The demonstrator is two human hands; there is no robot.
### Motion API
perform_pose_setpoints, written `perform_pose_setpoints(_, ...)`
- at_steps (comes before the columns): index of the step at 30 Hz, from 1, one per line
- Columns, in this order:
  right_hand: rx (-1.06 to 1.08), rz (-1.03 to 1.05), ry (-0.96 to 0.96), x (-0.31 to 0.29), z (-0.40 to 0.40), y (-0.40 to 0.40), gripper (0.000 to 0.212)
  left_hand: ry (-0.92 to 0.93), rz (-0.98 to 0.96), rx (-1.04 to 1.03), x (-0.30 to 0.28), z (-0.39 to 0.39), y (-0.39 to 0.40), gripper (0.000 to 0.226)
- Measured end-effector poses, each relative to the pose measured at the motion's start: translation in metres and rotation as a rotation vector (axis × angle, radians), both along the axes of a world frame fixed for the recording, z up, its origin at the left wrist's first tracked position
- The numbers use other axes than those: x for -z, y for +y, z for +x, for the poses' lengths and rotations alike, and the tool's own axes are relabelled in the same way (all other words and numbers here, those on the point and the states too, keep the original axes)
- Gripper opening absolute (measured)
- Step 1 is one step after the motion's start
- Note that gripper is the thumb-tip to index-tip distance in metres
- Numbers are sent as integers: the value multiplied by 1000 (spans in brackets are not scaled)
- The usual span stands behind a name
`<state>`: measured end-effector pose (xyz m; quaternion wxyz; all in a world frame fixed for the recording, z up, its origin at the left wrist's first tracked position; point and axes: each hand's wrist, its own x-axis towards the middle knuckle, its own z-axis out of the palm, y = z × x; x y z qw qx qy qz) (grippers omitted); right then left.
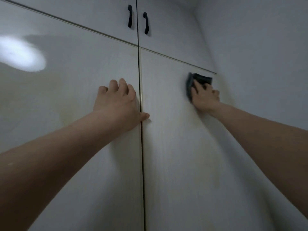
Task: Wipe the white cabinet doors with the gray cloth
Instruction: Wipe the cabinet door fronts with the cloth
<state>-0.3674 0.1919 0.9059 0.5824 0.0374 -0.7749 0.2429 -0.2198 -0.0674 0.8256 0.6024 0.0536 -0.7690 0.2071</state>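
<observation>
Both hands are working apart — the right hand (pixel 205 97) pressing the gray cloth (pixel 196 82) high on the right cabinet door (pixel 175 147), the left hand (pixel 119 102) bracing bare on the left cabinet door (pixel 66 90) — so wiping is seemingly underway, with most door area probably remaining.

Plain white wall (pixel 260 47) is running up at my 2 o'clock; bright light glare (pixel 20 54) is showing at 9 o'clock.

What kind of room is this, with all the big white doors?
Probably a room at home with a built-in cupboard or wardrobe, though which room is unclear. Tall white cabinet doors fill the view, small upper doors carry black handles, and a plain wall meets them.
</observation>
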Motion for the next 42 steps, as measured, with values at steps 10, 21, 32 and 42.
perform_pose_setpoints(10, -19, -87, 29, -1, 18, -47, 49, 28, 12, 47, 2, -8, -4, 96)
perform_pose_setpoints(21, -81, 422, 324, 36, 49, -112, 53, 65, -11, 92, 6, -9, -7, 96)
perform_pose_setpoints(32, -118, -166, 43, 62, -26, 25, 58, -9, 35, 150, 7, -12, -9, 94)
perform_pose_setpoints(42, -96, 313, 266, 81, 45, -110, 57, -17, 57, 172, 6, -15, -11, 94)
